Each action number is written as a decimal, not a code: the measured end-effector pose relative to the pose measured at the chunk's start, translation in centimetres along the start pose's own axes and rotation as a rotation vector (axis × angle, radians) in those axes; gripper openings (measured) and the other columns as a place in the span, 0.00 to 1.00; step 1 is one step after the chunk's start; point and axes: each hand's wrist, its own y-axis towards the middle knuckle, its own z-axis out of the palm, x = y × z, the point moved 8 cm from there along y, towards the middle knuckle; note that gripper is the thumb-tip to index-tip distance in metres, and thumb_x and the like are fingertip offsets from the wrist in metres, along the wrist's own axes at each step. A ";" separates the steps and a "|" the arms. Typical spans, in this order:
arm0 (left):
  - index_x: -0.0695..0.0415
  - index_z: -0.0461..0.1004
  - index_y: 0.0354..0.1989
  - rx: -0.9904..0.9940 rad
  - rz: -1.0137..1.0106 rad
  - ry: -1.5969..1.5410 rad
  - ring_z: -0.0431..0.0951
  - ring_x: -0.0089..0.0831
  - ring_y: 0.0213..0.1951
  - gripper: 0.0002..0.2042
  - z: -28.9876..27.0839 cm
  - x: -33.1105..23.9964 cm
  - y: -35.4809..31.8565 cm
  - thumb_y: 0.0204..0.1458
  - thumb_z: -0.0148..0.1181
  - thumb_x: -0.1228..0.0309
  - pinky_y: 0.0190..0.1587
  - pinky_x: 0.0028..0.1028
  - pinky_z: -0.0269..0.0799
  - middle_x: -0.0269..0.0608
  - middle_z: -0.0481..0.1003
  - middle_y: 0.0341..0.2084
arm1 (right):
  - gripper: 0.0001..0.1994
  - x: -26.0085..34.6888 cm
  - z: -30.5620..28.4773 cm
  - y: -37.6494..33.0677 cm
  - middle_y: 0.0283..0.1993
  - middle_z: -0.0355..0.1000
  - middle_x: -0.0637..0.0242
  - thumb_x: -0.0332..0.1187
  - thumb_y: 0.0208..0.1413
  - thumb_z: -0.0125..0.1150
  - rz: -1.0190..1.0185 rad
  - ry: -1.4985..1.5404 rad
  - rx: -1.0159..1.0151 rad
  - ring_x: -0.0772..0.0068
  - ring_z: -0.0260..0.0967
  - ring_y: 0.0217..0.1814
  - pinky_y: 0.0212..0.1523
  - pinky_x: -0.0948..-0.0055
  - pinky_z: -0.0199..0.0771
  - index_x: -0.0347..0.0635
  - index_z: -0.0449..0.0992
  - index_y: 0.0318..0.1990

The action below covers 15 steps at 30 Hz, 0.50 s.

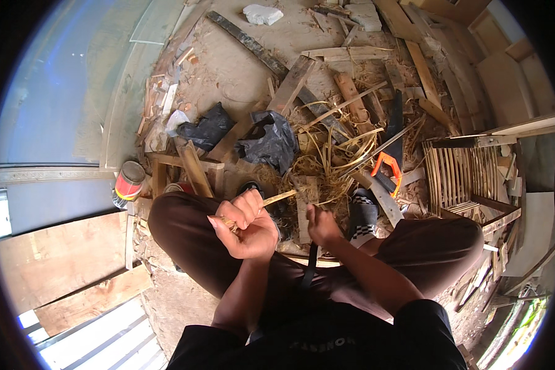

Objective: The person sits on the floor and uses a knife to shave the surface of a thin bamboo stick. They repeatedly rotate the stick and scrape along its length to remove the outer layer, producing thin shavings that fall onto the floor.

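Note:
My left hand (248, 227) is closed around a thin pale bamboo strip (280, 197), whose free end points up to the right. To its right, my right hand (324, 224) makes a fist around a tool with a long dark handle (311, 262). That handle comes out below the fist toward my lap; I cannot make out the tool's working end. Both hands are above my crossed legs, a short way apart. Below and beyond them lies a heap of curly shavings and split strips (314, 163).
A handsaw with an orange grip (388, 172) lies right of the shavings. A slatted wooden frame (465, 176) stands at the right. Black plastic bags (268, 140), wood planks (290, 86) and a white lump (263, 14) lie ahead. A red-and-yellow can (129, 180) is at the left.

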 end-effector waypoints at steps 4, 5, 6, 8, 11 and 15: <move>0.51 0.54 0.20 0.007 0.013 -0.010 0.45 0.22 0.20 0.24 0.5 0.2 0.3 0.70 0.35 0.52 0.28 0.27 0.45 0.26 0.48 0.13 | 0.26 1.2 0.0 -0.8 0.26 0.73 0.36 0.47 0.72 0.37 -0.095 0.010 -0.069 0.31 0.74 0.33 0.38 0.40 0.74 0.32 0.76 0.38; 0.50 0.54 0.20 -0.005 0.004 -0.006 0.46 0.22 0.20 0.24 0.3 0.2 0.1 0.70 0.35 0.52 0.29 0.27 0.46 0.27 0.49 0.13 | 0.26 -0.7 0.6 -0.3 0.26 0.73 0.36 0.46 0.72 0.36 -0.032 -0.035 -0.051 0.31 0.74 0.34 0.38 0.40 0.74 0.32 0.76 0.38; 0.50 0.55 0.20 -0.010 -0.003 -0.008 0.47 0.22 0.19 0.25 0.2 0.2 0.2 0.70 0.36 0.51 0.29 0.27 0.47 0.27 0.49 0.13 | 0.27 -3.4 0.9 0.3 0.28 0.74 0.36 0.46 0.72 0.35 0.064 -0.057 -0.040 0.32 0.75 0.35 0.39 0.40 0.73 0.31 0.76 0.36; 0.49 0.55 0.20 -0.007 -0.006 -0.005 0.47 0.22 0.19 0.25 0.4 0.5 0.3 0.70 0.35 0.50 0.29 0.26 0.47 0.27 0.50 0.12 | 0.26 -7.3 0.9 0.8 0.28 0.73 0.36 0.45 0.72 0.35 0.139 -0.079 -0.033 0.33 0.75 0.35 0.40 0.41 0.73 0.32 0.75 0.37; 0.51 0.54 0.21 0.041 0.028 0.060 0.45 0.22 0.20 0.24 0.8 0.3 -0.1 0.71 0.34 0.52 0.29 0.27 0.46 0.27 0.48 0.13 | 0.23 -4.2 1.0 0.6 0.30 0.73 0.36 0.44 0.72 0.36 0.032 -0.056 -0.032 0.32 0.74 0.37 0.40 0.41 0.72 0.33 0.73 0.41; 0.50 0.55 0.21 0.004 0.023 0.073 0.49 0.22 0.20 0.25 0.5 0.4 0.0 0.71 0.35 0.50 0.28 0.25 0.47 0.27 0.51 0.13 | 0.19 -1.1 0.5 -0.2 0.30 0.74 0.37 0.42 0.71 0.40 -0.065 0.095 -0.060 0.30 0.73 0.38 0.39 0.42 0.71 0.34 0.73 0.41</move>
